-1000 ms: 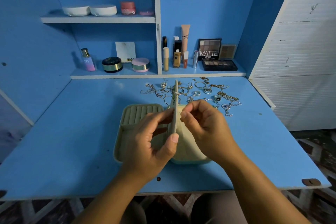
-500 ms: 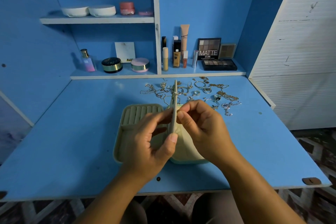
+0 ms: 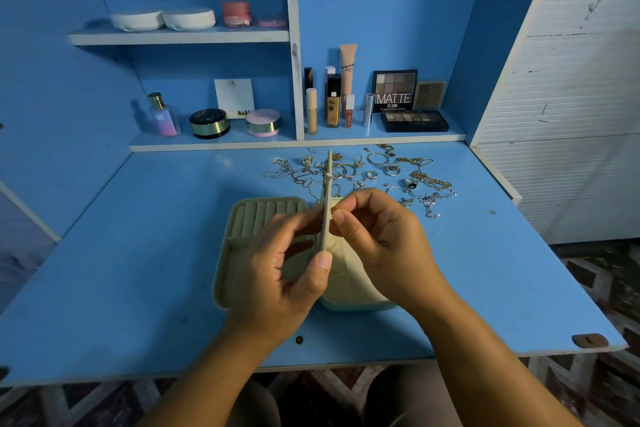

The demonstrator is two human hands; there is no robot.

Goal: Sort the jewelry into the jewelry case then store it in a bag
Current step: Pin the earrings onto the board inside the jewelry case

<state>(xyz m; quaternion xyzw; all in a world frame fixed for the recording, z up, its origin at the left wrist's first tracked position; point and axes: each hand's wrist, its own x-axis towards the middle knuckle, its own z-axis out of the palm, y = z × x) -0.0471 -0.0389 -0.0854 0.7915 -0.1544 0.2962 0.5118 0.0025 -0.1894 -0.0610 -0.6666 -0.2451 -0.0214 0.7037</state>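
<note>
"Blue surface point(image 3: 138, 253) fills most of the view, with a blue shelf point(image 3: 214, 146) along its far edge. Agreed?"

"Agreed. The shelf carries cosmetics: an eyeshadow palette point(image 3: 395, 90) marked MATTE stands at the right, jars and bottles to its left. Next largest?"

"The jewelry case point(image 3: 258, 218), cream, lying open on the surface at the middle, toward the near edge. Its left half shows ridged ring rolls at the far end. Its right half is mostly hidden behind the hands."

"Hands?"

"The left hand point(image 3: 287, 277) grips a thin panel point(image 3: 327, 198), same cream as the case, held upright and edge-on to the camera over the case's middle. Thumb tip on the panel's near lower edge, fingers point(image 3: 304, 218) curled against its left face."

"And the right hand point(image 3: 384, 243)?"

"Thumb and forefinger pressed together at the panel's right face, pinching a small piece point(image 3: 333, 211), too small to identify. Other fingers loosely curled."

"The rest of the jewelry point(image 3: 377, 172)?"

"Loose on the surface just beyond the case, between it and the shelf: chains, hoops and rings, gold and silver, partly tangled. One ring point(image 3: 411, 184) with a dark stone lies right of the panel, apart from the case."

"Case compartments?"

"Cannot tell, the hands cover them."
</note>
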